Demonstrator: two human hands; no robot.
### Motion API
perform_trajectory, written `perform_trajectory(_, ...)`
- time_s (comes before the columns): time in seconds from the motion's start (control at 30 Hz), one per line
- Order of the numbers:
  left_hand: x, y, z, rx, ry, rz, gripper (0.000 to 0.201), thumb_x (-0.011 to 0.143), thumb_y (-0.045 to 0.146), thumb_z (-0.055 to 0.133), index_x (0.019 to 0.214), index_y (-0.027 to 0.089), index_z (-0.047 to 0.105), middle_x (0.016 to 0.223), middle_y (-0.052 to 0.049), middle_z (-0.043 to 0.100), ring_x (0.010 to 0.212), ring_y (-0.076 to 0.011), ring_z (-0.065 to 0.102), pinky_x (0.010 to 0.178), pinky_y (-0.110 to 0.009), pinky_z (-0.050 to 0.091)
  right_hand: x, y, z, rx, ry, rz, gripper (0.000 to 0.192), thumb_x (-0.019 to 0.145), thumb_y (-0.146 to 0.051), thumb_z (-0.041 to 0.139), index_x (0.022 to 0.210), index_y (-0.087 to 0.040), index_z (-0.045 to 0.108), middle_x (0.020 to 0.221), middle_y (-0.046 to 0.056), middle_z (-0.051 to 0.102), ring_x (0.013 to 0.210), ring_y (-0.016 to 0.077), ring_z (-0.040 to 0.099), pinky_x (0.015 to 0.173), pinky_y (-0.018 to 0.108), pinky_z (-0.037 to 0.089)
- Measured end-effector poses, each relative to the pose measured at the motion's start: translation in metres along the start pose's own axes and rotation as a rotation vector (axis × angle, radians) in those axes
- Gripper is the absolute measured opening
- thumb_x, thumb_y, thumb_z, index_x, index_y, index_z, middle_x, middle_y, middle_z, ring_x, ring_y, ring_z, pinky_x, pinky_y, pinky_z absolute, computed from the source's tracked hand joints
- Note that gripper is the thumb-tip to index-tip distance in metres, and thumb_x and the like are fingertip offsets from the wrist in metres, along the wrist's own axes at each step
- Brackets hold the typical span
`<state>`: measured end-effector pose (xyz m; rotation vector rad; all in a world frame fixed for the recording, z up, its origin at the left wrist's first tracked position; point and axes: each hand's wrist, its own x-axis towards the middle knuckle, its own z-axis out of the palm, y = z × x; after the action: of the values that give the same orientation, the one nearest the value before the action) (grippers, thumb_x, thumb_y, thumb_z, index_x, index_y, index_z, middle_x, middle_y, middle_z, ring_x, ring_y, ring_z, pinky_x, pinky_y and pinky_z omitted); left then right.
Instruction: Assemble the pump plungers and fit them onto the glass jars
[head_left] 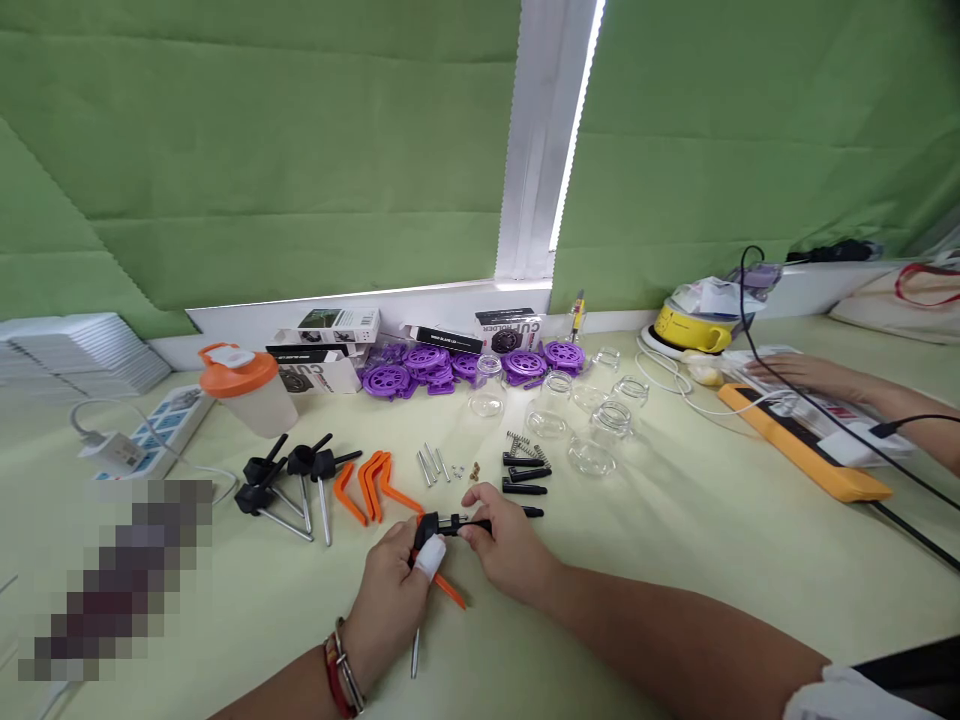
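Note:
My left hand [391,600], with a white bandage on one finger, grips a small assembly [441,527] of a black part and an orange lever just above the table. My right hand [504,540] pinches the right end of the same black part, fingers closed on it. A metal rod sticks out below my left hand. Just beyond the hands lie orange levers [371,485], metal pins [431,465], small springs and black clips [525,472].
Black knobbed rods [289,480] lie to the left, next to an orange-lidded shaker [244,388]. Purple wheels [450,365], boxes and clear glass jars [592,420] stand further back. At the right, another person's hand [795,372] rests near an orange keyboard tray [810,450] and cables.

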<state>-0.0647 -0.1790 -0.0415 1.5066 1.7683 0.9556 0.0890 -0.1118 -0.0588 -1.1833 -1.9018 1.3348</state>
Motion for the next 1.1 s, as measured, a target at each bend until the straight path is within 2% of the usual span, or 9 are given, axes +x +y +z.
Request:
perform_trajectory(0.1, 0.0004, -0.0012, 0.0008, 0.015, 0.000, -0.006, 0.028, 0.084, 0.042, 0.044, 0.076, 0.019, 0.058, 0.074, -0.004, 0.057, 0.070, -0.0205, 0.052, 0.068, -0.033, 0.042, 0.0003, 0.0013, 0.0005, -0.010, 0.001, -0.023, 0.008, 0.078, -0.019, 0.050, 0.086, -0.021, 0.047, 0.068, -0.003, 0.049, 0.059, 0.0118, 0.043, 0.055, 0.024, 0.034)
perform_trajectory(0.47, 0.0009, -0.0025, 0.0012, 0.002, 0.010, -0.011, 0.026, 0.084, 0.041, 0.045, 0.079, 0.019, 0.058, 0.076, -0.003, 0.058, 0.072, -0.0202, 0.054, 0.069, -0.032, 0.044, 0.0002, 0.0017, 0.0004, 0.012, 0.006, -0.006, 0.011, 0.078, -0.019, 0.050, 0.089, -0.021, 0.048, 0.071, -0.002, 0.051, 0.060, 0.0120, 0.043, 0.057, 0.024, 0.035)
perform_trajectory(0.77, 0.0009, -0.0040, 0.0017, 0.010, 0.024, -0.003, 0.027, 0.084, 0.040, 0.045, 0.076, 0.018, 0.060, 0.073, -0.003, 0.058, 0.069, -0.0198, 0.053, 0.067, -0.032, 0.044, 0.0003, -0.0003, 0.0004, 0.041, 0.000, -0.002, 0.010, 0.078, -0.018, 0.049, 0.088, -0.021, 0.049, 0.065, -0.004, 0.047, 0.055, 0.0108, 0.037, 0.053, 0.023, 0.032)
perform_trajectory(0.87, 0.0016, -0.0025, 0.0009, 0.002, 0.016, -0.010, 0.028, 0.084, 0.041, 0.045, 0.079, 0.018, 0.061, 0.076, -0.004, 0.059, 0.072, -0.0205, 0.054, 0.069, -0.033, 0.044, -0.0004, 0.0000, 0.0007, 0.049, 0.002, 0.004, 0.014, 0.078, -0.018, 0.049, 0.092, -0.021, 0.049, 0.066, -0.004, 0.047, 0.054, 0.0106, 0.037, 0.052, 0.023, 0.032)
perform_trajectory(0.97, 0.0017, -0.0017, 0.0003, -0.001, 0.012, -0.006, 0.028, 0.084, 0.041, 0.045, 0.081, 0.018, 0.061, 0.078, -0.005, 0.061, 0.074, -0.0212, 0.055, 0.071, -0.035, 0.045, -0.0001, 0.0019, 0.0014, 0.023, 0.025, -0.016, 0.009, 0.078, -0.019, 0.050, 0.087, -0.021, 0.049, 0.069, -0.003, 0.049, 0.055, 0.0105, 0.038, 0.054, 0.023, 0.033)
perform_trajectory(1.1, 0.0014, -0.0002, 0.0002, -0.026, 0.049, -0.004, 0.030, 0.081, 0.043, 0.048, 0.076, 0.018, 0.063, 0.072, -0.004, 0.061, 0.069, -0.0211, 0.056, 0.066, -0.034, 0.046, 0.0003, 0.0028, 0.0016, 0.033, 0.026, -0.009, 0.011, 0.078, -0.019, 0.050, 0.089, -0.021, 0.049, 0.069, -0.003, 0.050, 0.056, 0.0108, 0.040, 0.054, 0.023, 0.034)
